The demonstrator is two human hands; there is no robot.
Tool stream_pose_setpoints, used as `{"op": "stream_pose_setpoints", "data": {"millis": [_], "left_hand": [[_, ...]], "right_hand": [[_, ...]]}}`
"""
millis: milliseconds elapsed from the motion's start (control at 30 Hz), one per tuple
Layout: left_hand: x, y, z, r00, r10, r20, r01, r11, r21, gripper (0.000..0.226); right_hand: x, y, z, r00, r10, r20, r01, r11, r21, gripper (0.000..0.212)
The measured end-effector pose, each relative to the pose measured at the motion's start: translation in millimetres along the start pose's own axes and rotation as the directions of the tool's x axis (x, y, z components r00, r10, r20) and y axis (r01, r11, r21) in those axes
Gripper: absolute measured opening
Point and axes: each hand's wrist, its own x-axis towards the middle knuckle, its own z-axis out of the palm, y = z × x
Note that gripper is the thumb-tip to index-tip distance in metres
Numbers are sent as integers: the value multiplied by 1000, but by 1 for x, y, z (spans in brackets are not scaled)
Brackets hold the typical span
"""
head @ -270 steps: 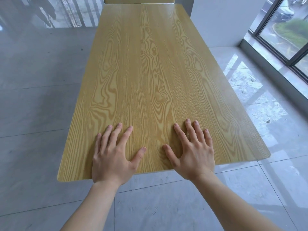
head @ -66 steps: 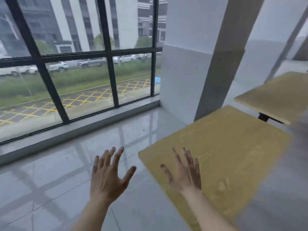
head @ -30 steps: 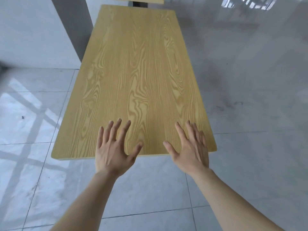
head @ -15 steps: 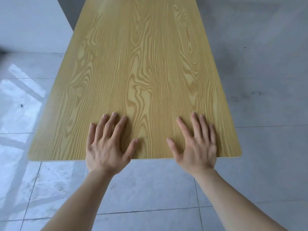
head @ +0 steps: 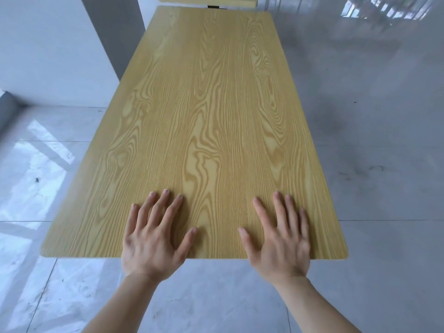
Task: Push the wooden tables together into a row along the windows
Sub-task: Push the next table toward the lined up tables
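Note:
A long wooden table (head: pixel 206 111) with yellow grain stretches away from me. Both my palms lie flat on its near end, fingers spread. My left hand (head: pixel 153 236) rests left of the middle, my right hand (head: pixel 280 239) to the right, both close to the near edge. Beyond the far end, a second wooden table (head: pixel 206 1) shows as a thin strip, with a narrow gap and a dark leg part between the two. Neither hand grips anything.
A white pillar (head: pixel 72 44) stands close to the table's left side. Glossy grey floor tiles (head: pixel 384 164) spread to the right and in front of me. Window light reflects on the floor (head: pixel 36 164) at the left.
I turned from the window to this table. My hands, raised a second ago, have come down flat on its near end. The far table is back in view.

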Motion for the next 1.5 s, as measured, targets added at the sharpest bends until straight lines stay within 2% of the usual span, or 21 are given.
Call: {"op": "stream_pose_setpoints", "data": {"millis": [667,1067,1333,1500], "left_hand": [[165,-29,19,1000,13,22,-14,1000,8,78],[165,-30,19,999,23,47,-24,1000,18,79],[161,-27,11,999,19,46,-18,999,-31,81],[163,3,-16,1000,17,20,-15,998,-68,79]], "right_hand": [[161,-16,37,1000,10,-9,-11,1000,-15,73],[160,-17,35,1000,7,21,-6,1000,-18,72],[161,-19,20,988,23,150,-23,1000,-3,78],[170,-11,-20,982,15,189,-20,1000,23,81]]}}
